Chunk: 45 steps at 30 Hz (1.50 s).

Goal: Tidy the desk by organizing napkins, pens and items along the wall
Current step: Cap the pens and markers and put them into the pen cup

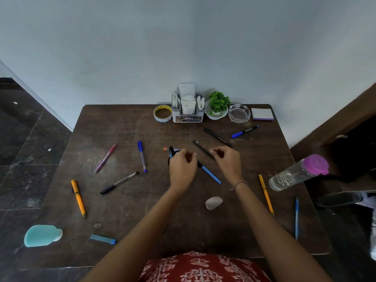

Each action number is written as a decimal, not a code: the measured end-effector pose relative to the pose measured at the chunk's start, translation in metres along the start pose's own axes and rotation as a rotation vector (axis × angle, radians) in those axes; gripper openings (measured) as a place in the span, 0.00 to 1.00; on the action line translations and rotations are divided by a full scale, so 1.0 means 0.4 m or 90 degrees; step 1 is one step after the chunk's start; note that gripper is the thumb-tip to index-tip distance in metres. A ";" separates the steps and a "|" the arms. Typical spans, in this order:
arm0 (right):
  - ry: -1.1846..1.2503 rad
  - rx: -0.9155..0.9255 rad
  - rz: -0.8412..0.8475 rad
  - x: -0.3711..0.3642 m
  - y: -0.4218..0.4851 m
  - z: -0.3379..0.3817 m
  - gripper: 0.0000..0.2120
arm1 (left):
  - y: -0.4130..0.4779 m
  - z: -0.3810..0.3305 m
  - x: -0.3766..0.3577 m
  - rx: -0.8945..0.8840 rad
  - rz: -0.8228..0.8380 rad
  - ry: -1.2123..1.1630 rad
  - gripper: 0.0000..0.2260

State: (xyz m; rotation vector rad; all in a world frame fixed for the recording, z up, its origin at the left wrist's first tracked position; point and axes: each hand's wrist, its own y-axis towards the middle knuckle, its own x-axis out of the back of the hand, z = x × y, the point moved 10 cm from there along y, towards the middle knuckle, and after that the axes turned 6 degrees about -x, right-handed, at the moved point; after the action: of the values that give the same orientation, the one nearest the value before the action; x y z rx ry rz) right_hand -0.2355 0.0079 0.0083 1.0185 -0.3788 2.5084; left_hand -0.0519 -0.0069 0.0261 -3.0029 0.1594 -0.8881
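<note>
My left hand (182,166) is closed around a small bunch of pens at the desk's middle; an orange tip (165,148) and a black tip stick out on the far side, and a blue pen's barrel (211,176) sticks out toward me. My right hand (226,160) pinches a thin black pen (200,147) just right of it. Loose pens lie around: pink (105,158), blue-capped (142,156), black-capped (119,182), orange (78,198), long black (217,137), blue marker (245,131), orange (266,195), blue (296,217). The napkin holder (187,117) stands against the wall.
Along the wall stand a tape roll (162,113), a small plant in a white bowl (217,107), a glass ashtray (239,113) and a sticky-note pad (262,114). A water bottle (299,173) lies at the right edge. Near me are a stone (213,202), a teal object (41,235) and a blue cap (102,239).
</note>
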 end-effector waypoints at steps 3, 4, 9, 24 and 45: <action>-0.008 -0.057 0.058 -0.009 0.006 -0.059 0.09 | -0.026 0.073 -0.138 0.237 0.121 -0.259 0.10; -0.016 -0.083 0.089 -0.023 0.007 -0.081 0.09 | -0.045 0.093 -0.179 0.325 0.152 -0.339 0.10; -0.010 -0.223 0.217 -0.106 0.007 -0.195 0.11 | -0.073 0.147 -0.262 0.488 0.177 -0.451 0.10; -0.003 -0.253 0.300 -0.180 0.011 -0.246 0.13 | -0.085 0.219 -0.352 0.574 0.105 -0.430 0.10; 0.240 -0.261 0.339 -0.142 -0.046 -0.256 0.14 | -0.102 0.196 -0.298 0.462 0.074 -0.453 0.08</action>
State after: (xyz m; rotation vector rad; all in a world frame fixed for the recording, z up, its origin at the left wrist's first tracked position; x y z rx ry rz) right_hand -0.2513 0.0491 -0.1016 0.2965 -1.1030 2.8137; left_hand -0.1050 0.0438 -0.1030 -2.3823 -0.0052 0.1581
